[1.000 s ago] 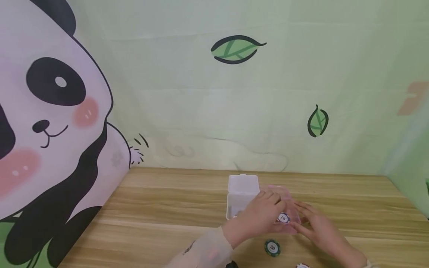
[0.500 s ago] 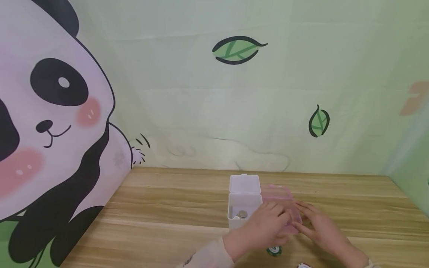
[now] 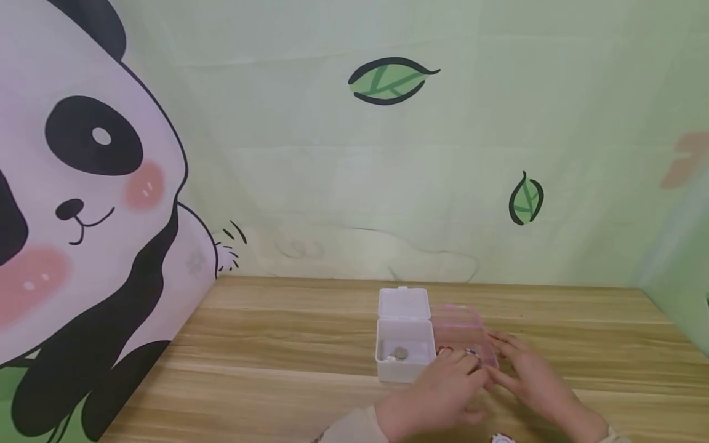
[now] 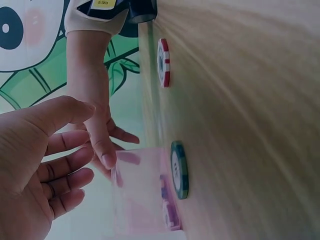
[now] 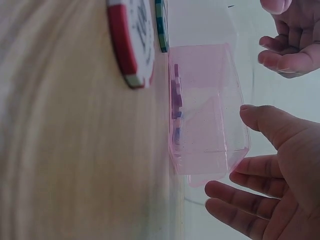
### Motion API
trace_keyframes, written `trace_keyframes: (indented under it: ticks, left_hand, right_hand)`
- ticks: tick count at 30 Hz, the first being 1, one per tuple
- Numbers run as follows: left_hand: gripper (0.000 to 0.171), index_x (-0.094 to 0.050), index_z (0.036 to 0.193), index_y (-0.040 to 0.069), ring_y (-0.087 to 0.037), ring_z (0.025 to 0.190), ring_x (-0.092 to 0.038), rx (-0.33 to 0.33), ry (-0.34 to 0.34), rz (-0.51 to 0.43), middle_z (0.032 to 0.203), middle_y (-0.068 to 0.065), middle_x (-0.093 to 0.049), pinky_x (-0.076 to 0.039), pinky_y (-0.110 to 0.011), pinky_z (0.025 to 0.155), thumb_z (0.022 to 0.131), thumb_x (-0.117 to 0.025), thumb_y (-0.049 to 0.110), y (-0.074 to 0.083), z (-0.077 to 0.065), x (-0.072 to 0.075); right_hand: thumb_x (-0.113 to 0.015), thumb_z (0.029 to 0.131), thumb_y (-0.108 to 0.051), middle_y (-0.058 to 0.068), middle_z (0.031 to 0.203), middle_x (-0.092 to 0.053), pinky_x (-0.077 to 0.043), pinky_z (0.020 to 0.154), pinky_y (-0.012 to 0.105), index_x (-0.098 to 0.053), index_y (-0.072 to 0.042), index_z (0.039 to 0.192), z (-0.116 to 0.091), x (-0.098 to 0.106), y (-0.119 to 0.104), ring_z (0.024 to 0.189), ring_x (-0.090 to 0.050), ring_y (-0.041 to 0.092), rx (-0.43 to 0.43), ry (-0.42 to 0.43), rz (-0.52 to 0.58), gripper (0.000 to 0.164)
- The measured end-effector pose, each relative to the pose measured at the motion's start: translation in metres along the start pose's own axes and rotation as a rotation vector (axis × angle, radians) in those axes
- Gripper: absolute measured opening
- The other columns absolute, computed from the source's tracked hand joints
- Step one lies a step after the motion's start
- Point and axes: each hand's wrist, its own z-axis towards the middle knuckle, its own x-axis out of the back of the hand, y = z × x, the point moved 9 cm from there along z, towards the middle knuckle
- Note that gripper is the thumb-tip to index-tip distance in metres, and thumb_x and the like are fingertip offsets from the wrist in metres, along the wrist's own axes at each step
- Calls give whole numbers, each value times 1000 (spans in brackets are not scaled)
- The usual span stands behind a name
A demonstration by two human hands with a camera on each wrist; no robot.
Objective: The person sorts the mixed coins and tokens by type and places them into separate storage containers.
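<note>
My left hand (image 3: pixel 440 394) is over the table just in front of a pink see-through box (image 3: pixel 456 317). Its fingers (image 4: pixel 70 162) are loosely bent and hold nothing in the left wrist view. Close by, a green-edged poker chip (image 4: pixel 180 170) lies on the wood; the hand hides it in the head view. Two chips show inside the pink box, one with a blue edge (image 3: pixel 473 355) and one with a red edge (image 3: pixel 445 350). My right hand (image 3: pixel 532 381) rests at the box's right side, thumb tip at its upper edge, fingers fairly straight along the end.
Left of the pink box stands a white box (image 3: pixel 405 369) with its lid (image 3: pixel 404 304) up and a few coins (image 3: pixel 401 353) inside. A red-and-white chip (image 5: pixel 125 40) lies on the table (image 3: pixel 266 394) nearer me. A panda-print cloth (image 3: pixel 332 184) hangs behind.
My left hand has come out from over the pink box toward me, covering the green chip in the head view. The white box's inside has come into sight. My right hand has stayed put.
</note>
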Motion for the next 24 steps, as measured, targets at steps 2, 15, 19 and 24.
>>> trace_keyframes:
  ticks: [2, 15, 19, 24]
  left_hand:
    - [35, -62, 101, 28, -5, 99, -52, -8, 9, 6, 100, 13, -57, -39, -17, 82, 78, -70, 53, 3, 0, 0]
    - [38, -61, 110, 29, -2, 111, -53, -61, -136, -99, 111, 14, -58, -38, -15, 101, 83, -65, 55, 21, 0, -22]
    - [38, -61, 113, 32, -2, 114, -52, -72, -175, -97, 113, 17, -59, -37, -17, 104, 83, -65, 55, 25, 1, -28]
    - [35, -62, 114, 35, -4, 118, -51, -62, -215, -112, 113, 16, -58, -37, -22, 105, 82, -69, 47, 28, 0, -33]
  right_hand:
    - [-74, 83, -25, 22, 131, -57, -50, 89, 52, -58, 4, 126, 0, 1, -1, 105, -64, 33, 4, 11, -4, 54]
    - [-71, 85, -29, 24, 131, -56, -48, 94, 56, -58, 5, 126, 0, 0, 1, 110, -61, 40, -23, 2, 1, 55]
    - [-71, 85, -29, 24, 130, -57, -47, 94, 56, -58, 6, 125, 1, 0, 1, 114, -58, 43, -19, 6, -5, 54]
    - [-70, 85, -30, 24, 131, -56, -47, 94, 57, -58, 5, 125, 0, 0, 2, 115, -57, 43, -19, 6, -9, 54]
